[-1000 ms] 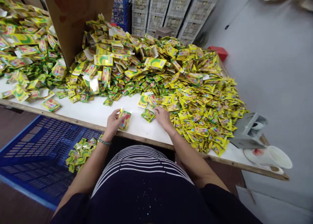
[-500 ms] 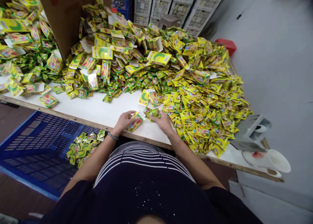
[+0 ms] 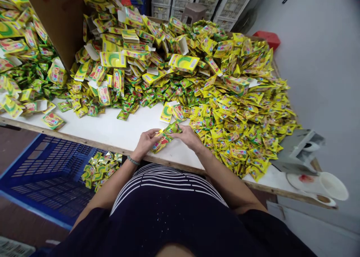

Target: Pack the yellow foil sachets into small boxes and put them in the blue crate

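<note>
My left hand is closed on a small yellow-and-green printed carton, held just over the table's front edge. In my right hand are green candy-like sachets, pinched between thumb and fingers. Their left end meets the carton's upper end; whether any part is inside it I cannot tell. Just beyond my hands, a yellow carton and another printed carton lie on the white table. To the right, a large heap of yellow sachets comes close to my right hand.
Cartons with white flaps are piled at the back beside an upright brown cardboard sheet. Below the table's left edge stands a blue crate containing filled-looking packs. A grey device and a white cup sit far right.
My right hand has brought the green sachets left against the carton's end; they were apart from it before. My left hand keeps its hold on the carton. The view has shifted slightly.
</note>
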Motion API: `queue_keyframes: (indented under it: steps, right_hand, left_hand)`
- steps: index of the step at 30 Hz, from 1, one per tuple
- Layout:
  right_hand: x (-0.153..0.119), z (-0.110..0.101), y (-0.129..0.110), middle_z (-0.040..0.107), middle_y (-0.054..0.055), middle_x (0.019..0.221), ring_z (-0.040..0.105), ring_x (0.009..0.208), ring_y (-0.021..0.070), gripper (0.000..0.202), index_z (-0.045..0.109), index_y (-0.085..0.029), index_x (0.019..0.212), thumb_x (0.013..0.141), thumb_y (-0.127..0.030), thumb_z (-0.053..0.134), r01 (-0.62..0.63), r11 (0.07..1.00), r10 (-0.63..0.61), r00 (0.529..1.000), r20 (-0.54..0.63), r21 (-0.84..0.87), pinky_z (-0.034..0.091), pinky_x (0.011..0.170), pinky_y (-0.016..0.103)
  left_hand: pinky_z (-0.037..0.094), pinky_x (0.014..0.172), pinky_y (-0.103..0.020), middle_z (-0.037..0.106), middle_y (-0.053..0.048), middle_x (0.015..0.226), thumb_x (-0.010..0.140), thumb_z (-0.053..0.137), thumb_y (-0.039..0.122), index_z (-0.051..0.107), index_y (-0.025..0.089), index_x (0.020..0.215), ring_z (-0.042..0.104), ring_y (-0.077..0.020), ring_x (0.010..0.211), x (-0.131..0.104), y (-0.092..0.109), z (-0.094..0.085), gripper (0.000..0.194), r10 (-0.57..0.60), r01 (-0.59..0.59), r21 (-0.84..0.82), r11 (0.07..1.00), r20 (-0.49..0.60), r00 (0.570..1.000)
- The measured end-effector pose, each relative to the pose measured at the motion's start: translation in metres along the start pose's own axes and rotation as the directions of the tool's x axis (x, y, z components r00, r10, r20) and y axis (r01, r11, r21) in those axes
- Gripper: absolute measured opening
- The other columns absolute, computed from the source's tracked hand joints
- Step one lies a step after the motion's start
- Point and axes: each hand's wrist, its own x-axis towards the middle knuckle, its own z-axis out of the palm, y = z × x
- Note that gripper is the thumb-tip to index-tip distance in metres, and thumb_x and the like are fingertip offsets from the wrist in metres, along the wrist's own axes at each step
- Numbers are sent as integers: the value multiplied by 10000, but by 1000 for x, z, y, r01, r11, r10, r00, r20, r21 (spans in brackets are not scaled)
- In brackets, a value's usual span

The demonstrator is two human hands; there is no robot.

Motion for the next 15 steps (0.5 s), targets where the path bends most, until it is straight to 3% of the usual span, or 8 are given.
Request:
queue_keyframes:
  steps: [5, 8, 12, 15]
  right_hand:
    - [1, 6, -6, 748, 29, 811, 663, 809, 226, 202, 735, -190, 866, 736, -343, 748, -34, 971, 24, 999, -45, -238, 501, 717, 302]
    - [-2, 9, -12, 726, 46, 860, 630, 802, 209, 184, 707, -179, 905, 764, -298, 709, 17, 917, -19, 1000, -1, -397, 466, 724, 299]
    - [-7, 9, -18, 677, 47, 927, 593, 813, 179, 241, 667, -182, 944, 851, -399, 624, 165, 925, -143, 986, 89, -342, 453, 731, 281]
    - [-6, 13, -17, 618, 26, 827, 557, 765, 167, 273, 633, -192, 801, 862, -456, 604, 177, 926, -187, 982, 0, -334, 428, 715, 274]
  left_hand:
    - [565, 844, -348, 777, -86, 1011, 662, 842, 493, 718, 139, 1084, 720, -232, 897, -4, 2, -1, 565, 38, -41, 93, 995, 33, 999]
    - [554, 815, -324, 769, -83, 1026, 702, 805, 520, 717, 141, 1087, 708, -220, 892, -3, 0, -5, 547, 41, -45, 143, 989, 33, 999]
    - [545, 758, -300, 765, -65, 976, 715, 786, 534, 700, 154, 1100, 701, -208, 853, -1, -2, -7, 548, 25, -33, 162, 986, 50, 998]
    - [545, 785, -310, 764, -57, 959, 678, 832, 469, 661, 158, 1127, 709, -199, 837, 1, -4, -5, 572, -1, -11, 90, 996, 128, 992]
